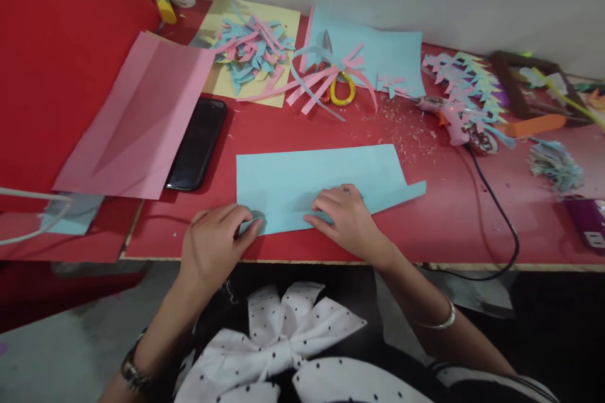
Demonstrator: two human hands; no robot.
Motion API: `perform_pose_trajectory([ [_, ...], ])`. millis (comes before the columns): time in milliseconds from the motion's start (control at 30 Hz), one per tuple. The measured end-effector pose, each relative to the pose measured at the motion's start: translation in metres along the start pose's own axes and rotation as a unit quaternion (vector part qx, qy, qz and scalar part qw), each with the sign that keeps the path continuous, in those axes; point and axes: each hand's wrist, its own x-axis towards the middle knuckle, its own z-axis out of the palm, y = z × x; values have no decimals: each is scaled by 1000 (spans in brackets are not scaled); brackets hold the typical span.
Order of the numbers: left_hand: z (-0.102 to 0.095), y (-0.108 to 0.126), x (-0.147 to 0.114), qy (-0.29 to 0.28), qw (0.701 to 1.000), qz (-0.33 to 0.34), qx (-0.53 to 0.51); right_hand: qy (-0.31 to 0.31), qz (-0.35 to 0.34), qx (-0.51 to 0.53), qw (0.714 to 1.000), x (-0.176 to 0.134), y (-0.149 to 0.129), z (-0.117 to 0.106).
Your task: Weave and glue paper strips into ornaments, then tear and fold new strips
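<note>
A light blue sheet of paper [316, 179] lies on the red table in front of me, its near edge folded over in a narrow strip that sticks out at the right. My left hand [212, 242] pinches the near left corner between thumb and fingers. Farther right, my right hand [347, 220] grips the folded near edge, fingers curled on top and thumb at the front. Part of the fold is hidden under the right hand.
Left of the sheet lie a black phone [198, 145] and pink paper [142, 113]. Behind are cut paper strips [255, 44], scissors with yellow and red handles [343, 89] and blue paper [378, 50]. A pink glue gun [449, 119] trails a black cord [501, 208] at the right.
</note>
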Motion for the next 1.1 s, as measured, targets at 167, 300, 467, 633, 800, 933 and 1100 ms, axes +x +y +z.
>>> perform_pose_trajectory([
  [167,-1,-1,-1,28,1000,-7,-1,-13,-6,-28,1000,0,0,-2],
  [300,0,-1,-2,38,999,-6,-13,-13,-16,-59,998,1,-1,-2],
  [467,0,-6,-5,51,998,-26,-23,-24,-18,-78,997,3,-2,-3],
  [633,0,-10,-8,53,998,-31,-19,-31,2,-69,997,4,-3,-4],
  [800,-4,-5,-10,63,997,-32,23,-32,9,-65,997,4,-4,-4],
  [933,-3,10,-10,65,991,86,78,-33,8,-62,998,5,-5,-4],
  [1100,10,32,-13,5,979,196,62,-26,9,-57,998,5,-5,-4],
])
